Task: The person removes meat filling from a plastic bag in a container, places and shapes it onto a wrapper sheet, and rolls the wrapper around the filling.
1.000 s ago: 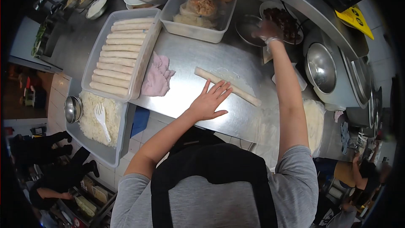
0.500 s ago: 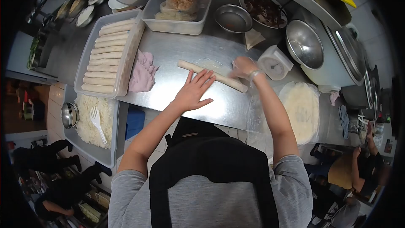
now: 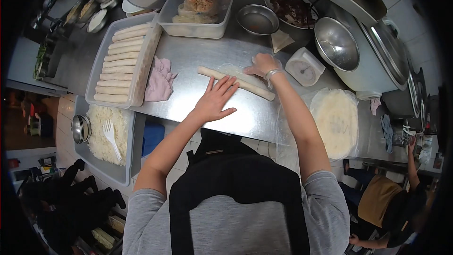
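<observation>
A long pale spring roll lies slantwise on the steel counter. My left hand rests flat across its left half, fingers stretched out and thumb apart. Behind the roll is a thin, wet-looking pale film on the metal. My right hand, in a clear plastic glove, is just beyond the roll at the film's right end, fingers bunched and pointing left. Whether anything is pinched under those fingertips is hidden. A stack of round white wrappers lies on plastic sheeting at the right.
Several finished rolls fill a plastic tub at left, beside a pink cloth. Behind are a tub of filling, a metal bowl and a scale. A tray holds shredded white food. People stand nearby on both sides.
My right hand has moved left along the far side of the roll, its fingers now lower over the film. The left hand stays on the roll. The whole view has shifted slightly.
</observation>
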`<state>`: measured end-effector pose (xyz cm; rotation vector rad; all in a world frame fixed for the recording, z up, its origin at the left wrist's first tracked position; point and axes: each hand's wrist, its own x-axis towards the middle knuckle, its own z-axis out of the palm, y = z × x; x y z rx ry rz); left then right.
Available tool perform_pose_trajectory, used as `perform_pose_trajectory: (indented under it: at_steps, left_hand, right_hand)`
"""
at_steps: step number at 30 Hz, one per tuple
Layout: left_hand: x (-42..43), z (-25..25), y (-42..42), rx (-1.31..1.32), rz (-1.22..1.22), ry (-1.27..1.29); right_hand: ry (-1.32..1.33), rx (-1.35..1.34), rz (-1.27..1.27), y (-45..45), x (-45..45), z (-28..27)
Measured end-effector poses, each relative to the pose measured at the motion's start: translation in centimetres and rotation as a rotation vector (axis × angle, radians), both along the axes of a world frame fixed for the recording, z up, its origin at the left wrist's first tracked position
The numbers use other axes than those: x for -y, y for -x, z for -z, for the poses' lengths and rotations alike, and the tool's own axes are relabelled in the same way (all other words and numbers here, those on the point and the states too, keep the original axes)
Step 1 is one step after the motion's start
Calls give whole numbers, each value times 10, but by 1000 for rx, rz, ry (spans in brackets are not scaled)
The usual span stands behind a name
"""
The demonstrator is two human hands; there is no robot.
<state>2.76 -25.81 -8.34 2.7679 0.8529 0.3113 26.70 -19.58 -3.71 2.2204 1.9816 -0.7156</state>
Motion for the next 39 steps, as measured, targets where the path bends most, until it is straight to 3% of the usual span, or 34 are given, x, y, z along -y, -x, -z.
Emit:
perform_pose_trajectory:
  at_steps: [5,7,14,17,24,29,32,35,39]
  left_hand:
    - [-1,2,2,12,3,13]
    - [-1,1,2,3,8,15]
    - [0,1,1,-20,28,-5]
    - [-1,4,2,6,22,-1]
    - [-3,4,4,3,46,0]
    - [-4,7,4,20,63,7]
    - [-6,9,4,22,70,21]
    - [-6,7,6,38,70,34]
    - [-6,6,5,61,78,34]
  right_hand:
    - [14,105,-159,-16,14,7]
    - [191,153,-193,-30,21,-7]
    - [-31,78,-124,46,-16,-5]
    - [11,80,-130,53,-21,-7]
    - [127,236,-44,-12,4,-16]
    - [-73,62,-24,66,-37,-32]
    - [-101,96,-76,85,-59,-4]
    - [52,126,-77,62,-57,-12]
    - [-34,116,32,5,-25,-21]
